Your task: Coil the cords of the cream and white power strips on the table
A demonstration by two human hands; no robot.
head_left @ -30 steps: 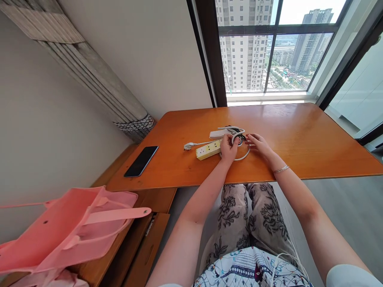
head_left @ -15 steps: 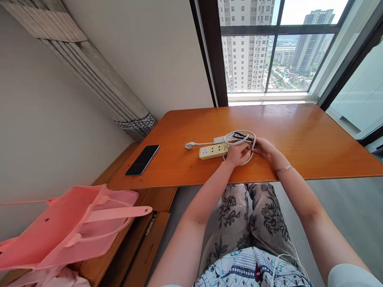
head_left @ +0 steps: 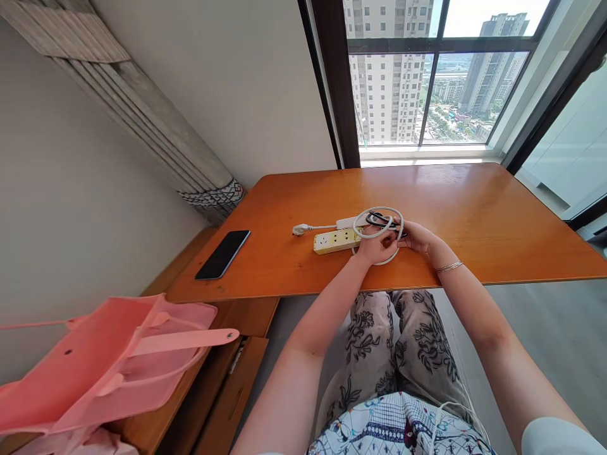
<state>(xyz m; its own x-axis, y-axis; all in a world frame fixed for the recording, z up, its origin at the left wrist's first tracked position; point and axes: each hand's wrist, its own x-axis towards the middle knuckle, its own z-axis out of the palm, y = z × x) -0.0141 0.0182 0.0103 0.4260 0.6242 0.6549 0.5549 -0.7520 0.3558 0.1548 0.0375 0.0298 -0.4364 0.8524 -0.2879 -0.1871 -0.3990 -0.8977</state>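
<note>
**A:** Now, start with anything that holds things. What do you have around you?

**B:** One container shows: the pink tote bag [head_left: 104, 363] at 8 o'clock from your hands, slumped on the low wooden cabinet [head_left: 222, 392] beside the table, with its strap lying across the mouth. What lies inside it cannot be told from here.

**A:** And the thing under your hands?

**B:** You have a pale yellow power strip [head_left: 336, 240] lying flat on the orange wooden table [head_left: 474, 215], near the middle of the near half, its sockets facing up. Its white cord [head_left: 378, 215] is gathered into a loop that stands a little off the tabletop at the strip's 3 o'clock end. A thin black cable [head_left: 382, 220] crosses inside the loop. A white plug [head_left: 300, 230] on a short run of cord lies at 9 o'clock from the strip, just beyond its far end.

**A:** How are your hands set?

**B:** Your left hand [head_left: 377, 246] sits at the loop's near side, fingers curled together onto the white cord. Your right hand [head_left: 420, 237] is at 3 o'clock of the loop, fingers bent in against the cord and the black cable; whether they pinch one or both, I cannot tell. The two hands nearly touch.

**A:** Anything else on the table?

**B:** A black phone [head_left: 222, 254] lies face up near the table's corner at 9 o'clock, well apart from the strip.
</note>
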